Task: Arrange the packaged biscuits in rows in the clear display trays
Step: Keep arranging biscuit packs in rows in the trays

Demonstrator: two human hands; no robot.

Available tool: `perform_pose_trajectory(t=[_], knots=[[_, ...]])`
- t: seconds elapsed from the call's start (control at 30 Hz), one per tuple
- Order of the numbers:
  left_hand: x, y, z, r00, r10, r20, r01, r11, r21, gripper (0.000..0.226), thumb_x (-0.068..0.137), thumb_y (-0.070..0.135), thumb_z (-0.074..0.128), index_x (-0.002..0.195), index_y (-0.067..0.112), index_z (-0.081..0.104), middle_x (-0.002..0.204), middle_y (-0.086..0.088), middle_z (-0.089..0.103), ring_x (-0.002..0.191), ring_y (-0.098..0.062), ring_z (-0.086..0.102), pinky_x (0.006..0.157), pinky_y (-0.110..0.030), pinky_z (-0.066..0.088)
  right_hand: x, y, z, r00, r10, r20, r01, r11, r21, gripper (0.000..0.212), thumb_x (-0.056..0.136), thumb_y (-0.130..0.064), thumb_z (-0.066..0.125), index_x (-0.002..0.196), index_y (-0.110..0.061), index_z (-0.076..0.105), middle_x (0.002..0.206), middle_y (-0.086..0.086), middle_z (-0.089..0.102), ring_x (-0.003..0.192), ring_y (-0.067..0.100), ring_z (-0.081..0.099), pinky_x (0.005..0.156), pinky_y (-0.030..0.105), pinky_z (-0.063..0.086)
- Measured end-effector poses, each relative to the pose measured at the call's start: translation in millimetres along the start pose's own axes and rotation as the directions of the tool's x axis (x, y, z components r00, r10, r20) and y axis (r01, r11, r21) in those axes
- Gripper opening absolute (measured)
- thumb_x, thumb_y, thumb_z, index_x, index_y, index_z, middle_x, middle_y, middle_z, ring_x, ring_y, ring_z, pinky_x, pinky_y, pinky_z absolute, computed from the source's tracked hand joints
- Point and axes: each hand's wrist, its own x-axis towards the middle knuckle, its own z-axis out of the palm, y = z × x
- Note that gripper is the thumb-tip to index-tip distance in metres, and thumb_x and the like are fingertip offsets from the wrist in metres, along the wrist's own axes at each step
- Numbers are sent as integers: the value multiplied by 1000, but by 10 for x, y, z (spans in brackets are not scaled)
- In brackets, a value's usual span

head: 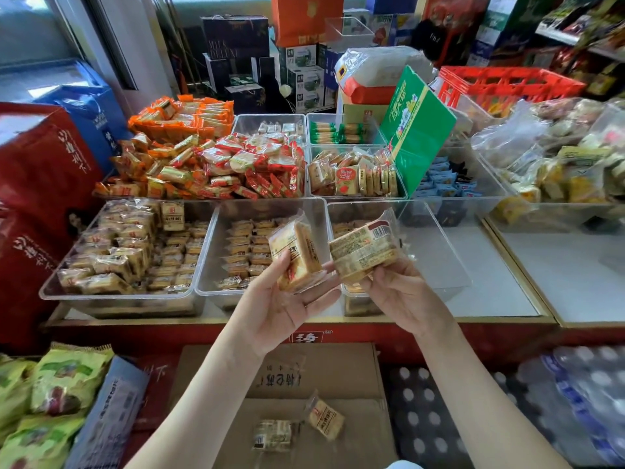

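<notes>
Red-fronted counter (473, 336), gold trim; gift boxes (236, 45) stacked behind; cardboard carton (338, 370) below.

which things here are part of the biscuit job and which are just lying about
Job: left hand, right hand, left pack, right pack, middle tray, right tray, loose packs on the carton.
Lying about: green box, red crate, bottled water.

Far behind the fingers (367, 282), a dark gift box (233, 45) reads "MILK DELUXE". The biscuit packet (363, 252) in the right hand (402, 296) shows a barcode label; the cardboard carton (304, 367) below bears Chinese characters.
</notes>
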Motion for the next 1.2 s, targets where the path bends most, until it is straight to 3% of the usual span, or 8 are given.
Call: perform_pose_trajectory(t=[0.17,0.33,0.4,0.5,0.67,0.9,1.07,1.2], knots=[[32,-59,25,1000,-6,-13,5,999,-44,44,74,27,82,107,0,72,118,-32,63,105,-39,68,90,-47,56,23,-31,-25,991,-9,-135,-14,986,-169,64,69,-27,87,119,-7,52,113,11,63,112,26,59,101,42,44],[114,-132,54,998,-33,-44,29,996,-80,53,76,21,78,120,-2,61,117,-28,65,101,-37,69,82,-46,59,43,-26,-26,953,-43,-300,-6,987,-160,56,56,-34,92,104,-16,70,109,11,66,110,31,61,99,39,46],[164,-144,28,997,-31,-66,24,995,-98,59,77,22,74,128,1,52,120,-28,63,105,-39,68,81,-47,59,30,-27,-6,904,-28,-427,-32,991,-133,47,65,-27,87,106,-14,67,112,14,65,114,36,60,100,45,48],[248,-158,-35,995,-26,-96,16,994,-110,63,78,23,79,131,4,52,125,-24,63,112,-39,64,83,-50,58,11,-68,-27,795,17,-607,-93,991,-93,20,83,-14,71,102,-16,64,99,10,69,98,26,68,77,40,57],[359,-223,-116,986,-33,-162,40,999,37,49,90,30,54,134,8,50,131,-21,61,123,-36,58,100,-48,48,-78,-167,-84,868,138,-478,-138,990,34,30,91,1,44,118,-7,53,103,16,65,99,28,64,83,40,58],[547,-270,-64,995,-49,-82,54,997,54,88,58,29,94,131,4,53,133,-27,56,122,-39,57,99,-48,50,-72,-284,-154,936,142,-321,-204,964,-170,33,76,-4,62,109,-3,59,97,9,74,98,22,70,83,28,57],[765,-357,-39,988,-93,-119,100,993,58,69,68,29,87,127,9,57,131,-19,61,124,-34,57,99,-49,50,35,-306,-551,865,21,-501,-264,868,-419,59,72,-21,79,126,-12,56,110,2,71,106,16,65,92,28,48],[1014,-426,-64,959,-20,-284,71,983,171,41,86,22,61,125,12,56,108,-8,72,97,-19,71,88,-35,52,154,-489,-1310,756,-71,-651,-399,738,-544,45,83,-4,65,124,-12,52,109,7,67,100,18,65,79,24,51]])
